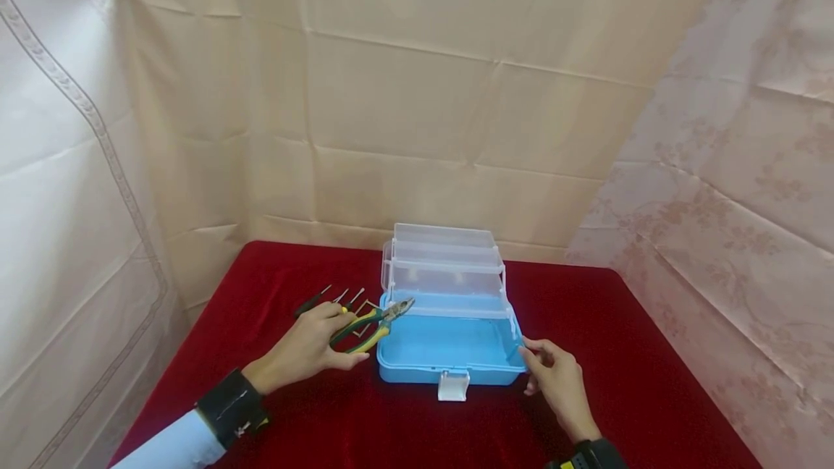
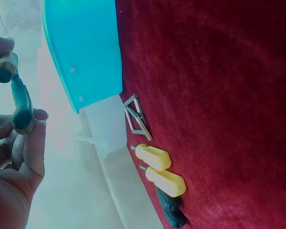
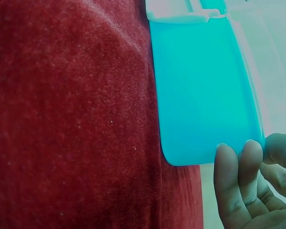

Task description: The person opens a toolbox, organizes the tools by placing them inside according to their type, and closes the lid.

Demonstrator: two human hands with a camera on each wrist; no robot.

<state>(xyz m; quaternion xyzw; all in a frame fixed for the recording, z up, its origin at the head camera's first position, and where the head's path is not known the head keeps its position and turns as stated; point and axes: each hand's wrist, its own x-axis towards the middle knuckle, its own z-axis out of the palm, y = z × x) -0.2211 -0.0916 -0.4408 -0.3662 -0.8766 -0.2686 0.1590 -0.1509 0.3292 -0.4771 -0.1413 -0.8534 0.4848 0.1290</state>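
My left hand (image 1: 316,344) grips pliers (image 1: 386,315) with green and yellow handles, their metal nose over the left edge of the light blue toolbox (image 1: 410,375). In the left wrist view the handle ends of the pliers (image 2: 23,107) show between thumb and fingers. The toolbox stands open, its clear tiered trays (image 1: 446,259) raised at the back and its white latch (image 1: 453,386) hanging down in front. At the front right corner my right hand (image 1: 560,382) pinches the rim, with fingertips against the outer wall in the right wrist view.
Left of the toolbox lie two yellow-handled screwdrivers (image 2: 166,181), black-handled tools (image 2: 174,217) and bent metal bars (image 2: 138,117). A red cloth (image 1: 625,353) covers the table. Beige curtains (image 1: 404,107) hang behind it, with pale ones at both sides.
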